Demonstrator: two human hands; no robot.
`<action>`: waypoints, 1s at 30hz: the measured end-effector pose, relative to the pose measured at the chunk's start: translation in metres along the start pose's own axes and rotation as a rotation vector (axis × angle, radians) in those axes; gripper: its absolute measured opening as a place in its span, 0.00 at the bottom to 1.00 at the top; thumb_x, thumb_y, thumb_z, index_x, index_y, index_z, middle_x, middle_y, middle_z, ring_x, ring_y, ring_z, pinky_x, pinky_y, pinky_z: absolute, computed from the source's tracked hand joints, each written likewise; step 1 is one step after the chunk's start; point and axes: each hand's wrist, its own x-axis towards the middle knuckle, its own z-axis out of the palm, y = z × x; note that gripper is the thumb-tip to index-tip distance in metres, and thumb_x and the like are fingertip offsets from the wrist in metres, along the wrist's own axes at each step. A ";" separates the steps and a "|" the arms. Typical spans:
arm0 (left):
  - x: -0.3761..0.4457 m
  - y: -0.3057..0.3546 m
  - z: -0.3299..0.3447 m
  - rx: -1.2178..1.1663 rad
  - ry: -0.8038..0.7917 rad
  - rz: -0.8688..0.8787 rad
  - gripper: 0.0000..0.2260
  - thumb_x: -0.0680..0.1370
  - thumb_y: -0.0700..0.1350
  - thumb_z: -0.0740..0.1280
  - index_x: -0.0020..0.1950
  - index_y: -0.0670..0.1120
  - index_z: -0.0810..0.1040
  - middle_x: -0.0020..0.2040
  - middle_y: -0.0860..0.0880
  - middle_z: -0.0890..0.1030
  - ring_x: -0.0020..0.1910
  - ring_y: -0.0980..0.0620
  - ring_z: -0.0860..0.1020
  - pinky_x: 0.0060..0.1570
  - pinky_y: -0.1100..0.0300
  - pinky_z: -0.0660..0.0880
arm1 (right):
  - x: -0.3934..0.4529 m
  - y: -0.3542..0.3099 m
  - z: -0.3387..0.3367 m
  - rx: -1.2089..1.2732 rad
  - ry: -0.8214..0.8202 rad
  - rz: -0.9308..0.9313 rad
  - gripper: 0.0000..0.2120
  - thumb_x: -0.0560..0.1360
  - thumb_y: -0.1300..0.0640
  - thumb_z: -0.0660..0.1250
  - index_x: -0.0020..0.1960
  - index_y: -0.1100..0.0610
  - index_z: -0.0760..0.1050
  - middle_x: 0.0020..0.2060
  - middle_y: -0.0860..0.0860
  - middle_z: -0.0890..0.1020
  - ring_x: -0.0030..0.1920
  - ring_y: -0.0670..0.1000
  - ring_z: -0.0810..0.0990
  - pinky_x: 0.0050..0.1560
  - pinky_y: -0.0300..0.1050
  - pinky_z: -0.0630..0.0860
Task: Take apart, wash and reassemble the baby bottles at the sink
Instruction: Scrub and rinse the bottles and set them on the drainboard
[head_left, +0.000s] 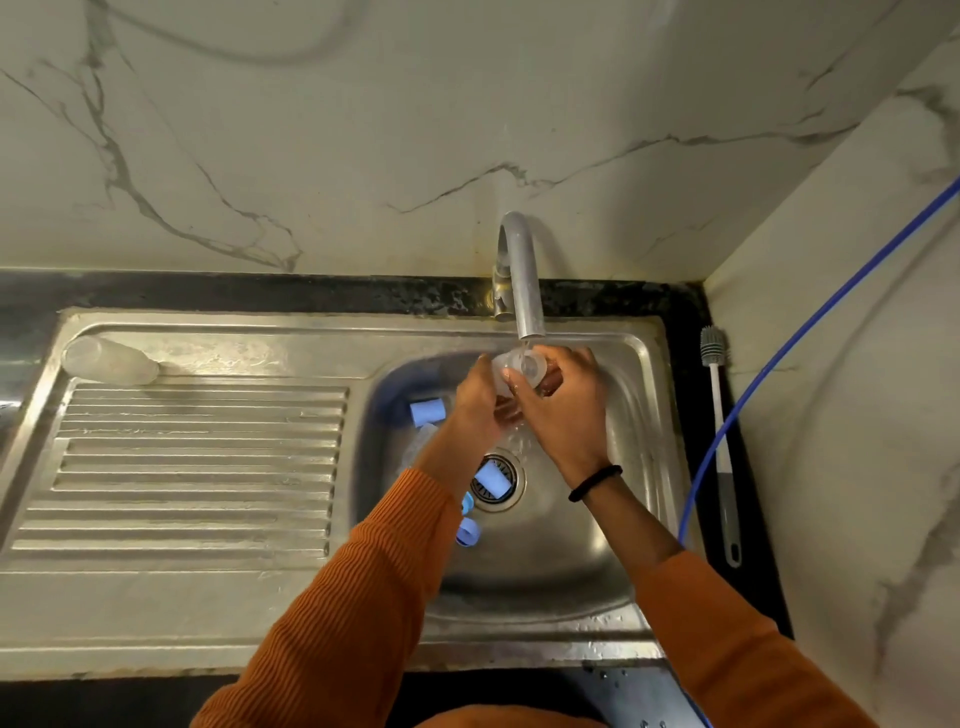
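Note:
Both hands hold a clear baby bottle (522, 366) under the running tap (522, 275), its open mouth up under the stream. My left hand (475, 402) grips it from the left and my right hand (563, 405) wraps it from the right. Below them in the sink basin (597, 519) lie blue bottle parts: a blue cap (427, 412) at the left, another blue cap (491, 479) on the drain, and a blue ring (469, 532) near my left sleeve. A second clear bottle (109, 359) lies on its side at the drainboard's far left corner.
The ribbed steel drainboard (197, 467) stretches to the left of the basin. A grey-and-white bottle brush (719, 441) lies on the dark counter right of the sink, beside a blue hose (779, 364). Marble walls close in behind and at the right.

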 end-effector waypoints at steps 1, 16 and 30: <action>0.000 -0.003 -0.005 -0.002 -0.019 -0.022 0.25 0.85 0.59 0.58 0.69 0.40 0.76 0.62 0.36 0.82 0.52 0.42 0.82 0.56 0.46 0.80 | 0.000 -0.004 0.000 -0.027 0.011 -0.032 0.19 0.73 0.46 0.78 0.60 0.51 0.81 0.53 0.45 0.76 0.46 0.44 0.81 0.48 0.36 0.80; -0.021 -0.007 -0.060 0.539 0.080 0.537 0.26 0.73 0.54 0.79 0.67 0.50 0.75 0.57 0.49 0.81 0.51 0.53 0.83 0.43 0.67 0.81 | 0.001 0.017 -0.031 -0.093 -0.212 0.235 0.30 0.81 0.41 0.67 0.76 0.55 0.70 0.63 0.53 0.76 0.61 0.53 0.78 0.56 0.41 0.77; -0.046 -0.010 -0.074 0.831 0.154 0.978 0.34 0.73 0.49 0.80 0.74 0.57 0.67 0.67 0.50 0.74 0.62 0.53 0.75 0.56 0.62 0.77 | 0.034 0.103 -0.122 -0.752 0.017 0.610 0.18 0.79 0.65 0.65 0.68 0.68 0.70 0.63 0.71 0.75 0.65 0.70 0.73 0.67 0.61 0.72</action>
